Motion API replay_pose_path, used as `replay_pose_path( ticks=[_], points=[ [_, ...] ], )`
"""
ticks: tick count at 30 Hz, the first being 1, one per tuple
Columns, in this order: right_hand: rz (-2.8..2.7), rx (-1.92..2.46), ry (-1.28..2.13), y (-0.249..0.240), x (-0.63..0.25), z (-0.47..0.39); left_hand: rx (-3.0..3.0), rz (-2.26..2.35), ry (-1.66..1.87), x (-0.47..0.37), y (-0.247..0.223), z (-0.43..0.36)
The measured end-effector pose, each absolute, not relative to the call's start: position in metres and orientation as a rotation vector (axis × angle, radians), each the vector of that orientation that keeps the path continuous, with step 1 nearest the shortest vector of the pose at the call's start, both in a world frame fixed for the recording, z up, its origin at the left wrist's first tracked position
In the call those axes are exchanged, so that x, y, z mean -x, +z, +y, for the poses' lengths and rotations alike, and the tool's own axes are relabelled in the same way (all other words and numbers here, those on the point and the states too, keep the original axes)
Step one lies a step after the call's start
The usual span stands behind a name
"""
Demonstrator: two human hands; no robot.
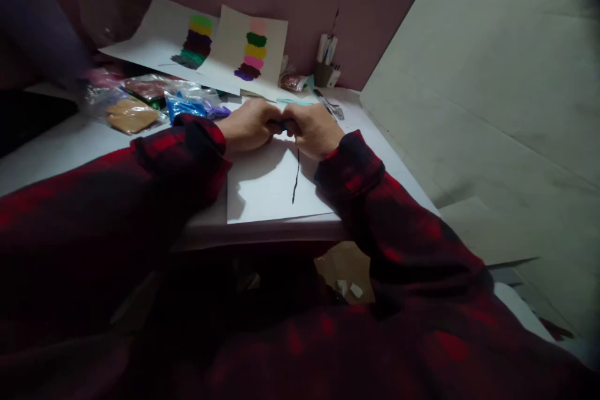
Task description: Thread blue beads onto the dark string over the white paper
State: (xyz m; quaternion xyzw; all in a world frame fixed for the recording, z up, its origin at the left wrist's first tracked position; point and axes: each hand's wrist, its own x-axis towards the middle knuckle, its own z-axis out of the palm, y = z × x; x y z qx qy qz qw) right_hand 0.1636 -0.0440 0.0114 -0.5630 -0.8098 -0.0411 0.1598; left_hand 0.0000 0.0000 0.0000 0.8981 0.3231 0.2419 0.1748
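We are pressing our left hand (247, 127) and right hand (312, 130) together, both pinching a small blue piece (280, 125) above the white sheet (269, 190) on the surface (56, 150), seemingly shaping it, needing steady fingertip pressure beside the black line (296, 176).

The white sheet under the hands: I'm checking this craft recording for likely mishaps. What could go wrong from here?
1. The white sheet juts a little over the table's near edge, and both sleeves rest by it; a forearm shift might drag or crease it.
2. The left hand and right hand pinch a small blue piece above the dark line; a low wrist might smudge it, if wet.
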Motion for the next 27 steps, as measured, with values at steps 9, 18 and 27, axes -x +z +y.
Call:
replay_pose_path(
  ticks=[9,18,27],
  points=[
    [-2.301,1.572,-0.137,0.0085,-0.1657,-0.0405,-2.566,0.926,0.669,0.0007,0.0001,-0.001],
    [-2.259,1.543,-0.075,0.0069,-0.1665,-0.0396,-2.561,0.959,0.685,0.0,0.0006,-0.0003],
    [-2.185,1.57,-0.128,0.0039,-0.1662,-0.0365,-2.536,1.043,0.739,0.0005,0.0003,0.001]
  ],
)
